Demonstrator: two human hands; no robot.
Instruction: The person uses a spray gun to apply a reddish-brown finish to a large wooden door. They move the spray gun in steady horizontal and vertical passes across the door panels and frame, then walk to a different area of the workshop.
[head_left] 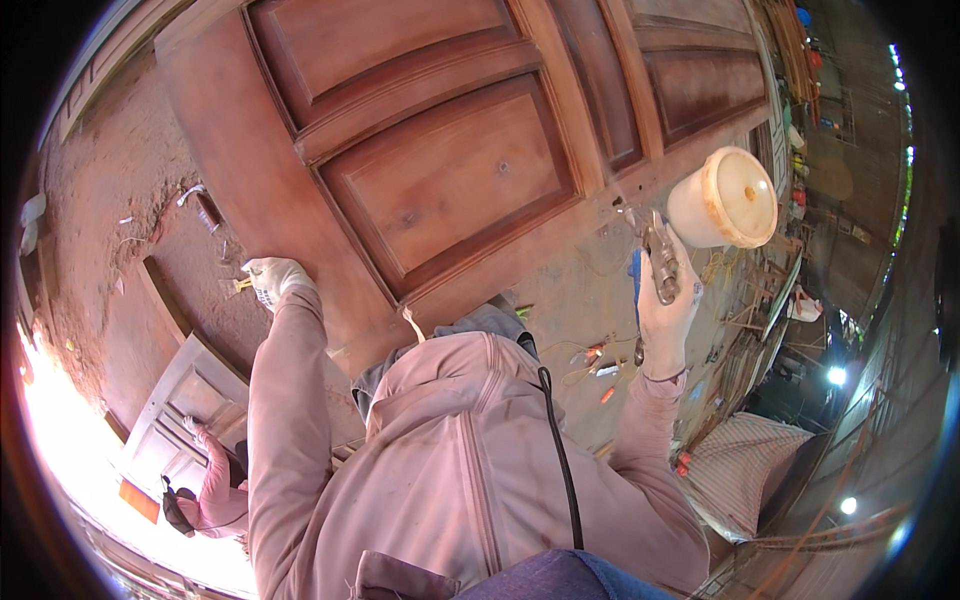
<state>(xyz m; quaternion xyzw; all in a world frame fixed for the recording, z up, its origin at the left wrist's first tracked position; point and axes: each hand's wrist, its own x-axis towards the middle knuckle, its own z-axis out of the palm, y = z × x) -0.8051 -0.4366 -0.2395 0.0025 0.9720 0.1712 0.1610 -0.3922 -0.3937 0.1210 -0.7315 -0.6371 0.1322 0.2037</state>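
A reddish-brown panelled wooden door point(450, 180) fills the view in front of me. My right hand point(668, 300), in a white glove, is wrapped round a metal spray gun point(662, 262) with a whitish lidded cup point(725, 198). The gun's nozzle end points toward the door's near right edge, and a faint haze shows there. At the door's left edge, my gloved left hand point(278, 280) is closed. A small yellow piece sticks out past its fingers, and I cannot make out what it is.
At the lower left another person point(215, 485) in pink works at a pale panelled door point(185, 400). A dark bottle-like object point(208, 212) lies on the dusty ground at left. Cords and small items point(595, 355) litter the floor at right. A checked sheet point(745, 470) lies farther right.
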